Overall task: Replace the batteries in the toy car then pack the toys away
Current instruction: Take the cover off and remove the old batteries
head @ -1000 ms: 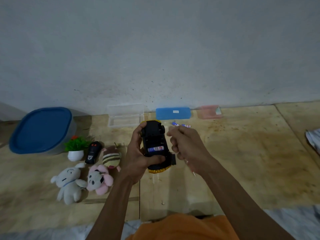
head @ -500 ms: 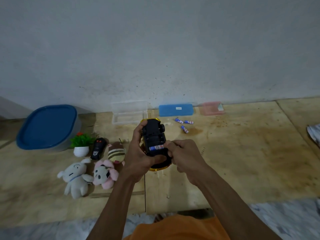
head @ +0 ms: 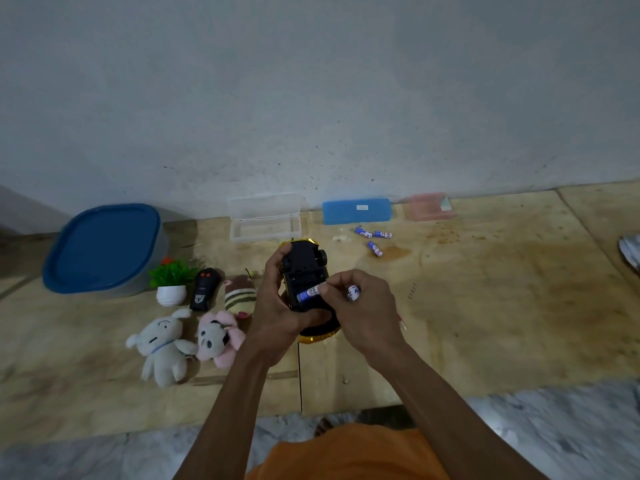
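Under both hands (head: 360, 306), toy car (head: 304, 268) half hidden.

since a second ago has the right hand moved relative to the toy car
Yes. The right hand came down from beside the toy car front wheel to its battery bay, fingertips now on the seated battery.

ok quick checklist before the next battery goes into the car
1. Toy car held upside down in the left hand: ok.
2. Compartment open, one battery in the compartment visible: ok.
3. That battery fully seated: cannot tell, right fingers are on it.
4. Next battery ready: ok, spare battery in the right hand.
5. Polarity markings: cannot tell.
6. Loose batteries on the floor kept apart: ok, whether old or new cannot tell.
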A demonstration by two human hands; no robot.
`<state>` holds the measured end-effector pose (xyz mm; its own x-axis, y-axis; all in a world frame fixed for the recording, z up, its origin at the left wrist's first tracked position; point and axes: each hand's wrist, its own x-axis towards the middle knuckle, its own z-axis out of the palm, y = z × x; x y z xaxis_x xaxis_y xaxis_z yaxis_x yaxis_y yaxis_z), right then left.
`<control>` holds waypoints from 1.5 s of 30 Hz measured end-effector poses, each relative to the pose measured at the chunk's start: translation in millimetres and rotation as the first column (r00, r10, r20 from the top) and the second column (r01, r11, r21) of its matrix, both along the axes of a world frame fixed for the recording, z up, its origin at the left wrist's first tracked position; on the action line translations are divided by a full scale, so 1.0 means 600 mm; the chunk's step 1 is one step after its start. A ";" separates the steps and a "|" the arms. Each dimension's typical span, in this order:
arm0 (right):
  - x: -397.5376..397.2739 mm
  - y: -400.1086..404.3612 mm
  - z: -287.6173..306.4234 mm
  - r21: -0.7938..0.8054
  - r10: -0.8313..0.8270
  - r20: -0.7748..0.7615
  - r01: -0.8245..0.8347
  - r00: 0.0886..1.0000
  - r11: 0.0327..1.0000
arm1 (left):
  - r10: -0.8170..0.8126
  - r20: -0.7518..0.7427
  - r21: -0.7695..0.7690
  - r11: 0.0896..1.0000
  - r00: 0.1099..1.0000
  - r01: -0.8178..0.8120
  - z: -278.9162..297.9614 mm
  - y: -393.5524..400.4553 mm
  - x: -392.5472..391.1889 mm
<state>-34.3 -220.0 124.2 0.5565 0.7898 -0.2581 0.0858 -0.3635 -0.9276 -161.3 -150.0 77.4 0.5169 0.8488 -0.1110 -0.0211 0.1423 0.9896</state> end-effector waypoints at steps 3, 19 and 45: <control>-0.008 0.003 -0.004 0.015 0.006 -0.016 -0.006 1.000 1.000 | -0.008 0.004 -0.014 1.000 1.000 0.008 -0.005 -0.001 -0.004; 0.108 -0.002 -0.023 -0.254 -0.429 -0.630 0.350 0.648 0.902 | 0.016 -0.169 -0.199 0.979 0.985 -0.050 -0.107 0.009 0.010; 0.149 0.021 -0.088 -0.370 -0.416 -0.527 0.240 0.741 0.897 | -0.159 -0.611 -0.080 0.987 0.775 0.139 -0.192 0.063 0.037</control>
